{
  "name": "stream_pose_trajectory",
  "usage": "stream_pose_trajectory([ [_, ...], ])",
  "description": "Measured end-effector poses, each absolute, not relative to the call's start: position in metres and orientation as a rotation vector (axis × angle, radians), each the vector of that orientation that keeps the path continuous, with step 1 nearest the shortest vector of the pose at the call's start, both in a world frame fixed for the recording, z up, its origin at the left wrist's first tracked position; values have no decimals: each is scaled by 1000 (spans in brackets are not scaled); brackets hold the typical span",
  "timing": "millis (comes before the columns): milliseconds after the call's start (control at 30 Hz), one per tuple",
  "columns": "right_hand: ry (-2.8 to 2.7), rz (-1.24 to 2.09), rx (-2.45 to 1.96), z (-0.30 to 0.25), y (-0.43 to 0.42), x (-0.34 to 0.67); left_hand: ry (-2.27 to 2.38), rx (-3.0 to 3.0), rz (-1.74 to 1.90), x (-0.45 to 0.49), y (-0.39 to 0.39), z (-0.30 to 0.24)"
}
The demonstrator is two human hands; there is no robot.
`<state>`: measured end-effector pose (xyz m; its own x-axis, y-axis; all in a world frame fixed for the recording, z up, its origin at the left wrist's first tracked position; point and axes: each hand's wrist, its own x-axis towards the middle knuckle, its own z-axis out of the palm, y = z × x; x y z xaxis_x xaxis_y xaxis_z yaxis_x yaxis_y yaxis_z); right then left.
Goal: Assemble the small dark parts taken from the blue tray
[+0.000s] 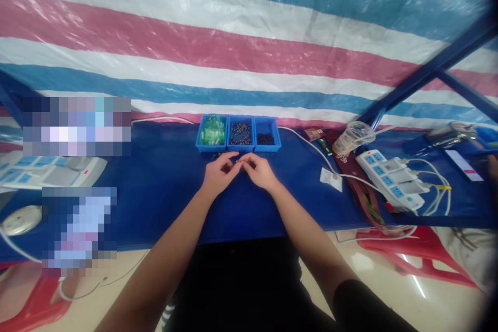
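Note:
My left hand (221, 172) and my right hand (258, 170) meet over the blue tabletop (241, 212), fingertips pinched together. Between them is something tiny that I cannot make out. Just beyond my hands stand three joined blue bins. The left bin (199, 141) holds clear green pieces (213, 130). Small dark and brassy metal parts (240, 135) lie in the middle bin (229, 148). In the right bin (266, 124) is a heap of small black parts (266, 139). A few small loose pieces (215, 156) rest on the table beside my left fingers.
To the right are a plastic cup (354, 137), a small white packet (331, 180), a dark red bag (356, 181) and a white power strip (389, 181) with plugged-in cables. Another power strip (54, 171) sits at the left. A striped sheet (233, 36) hangs behind the table.

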<state>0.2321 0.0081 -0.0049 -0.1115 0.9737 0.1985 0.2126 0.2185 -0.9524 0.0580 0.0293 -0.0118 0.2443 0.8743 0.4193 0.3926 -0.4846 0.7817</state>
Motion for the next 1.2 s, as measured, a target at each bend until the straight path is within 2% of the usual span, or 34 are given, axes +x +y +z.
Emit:
stream_pose_trajectory([
  [433,-1614,793,-1275,1,4,235,1204,2037,1106,56,34,-16],
  [733,-1412,984,-1153,-8,8,233,1227,2023,1125,55,35,-18],
  [1200,-1425,809,-1223,-3,5,233,1174,1979,1129,57,34,-17],
])
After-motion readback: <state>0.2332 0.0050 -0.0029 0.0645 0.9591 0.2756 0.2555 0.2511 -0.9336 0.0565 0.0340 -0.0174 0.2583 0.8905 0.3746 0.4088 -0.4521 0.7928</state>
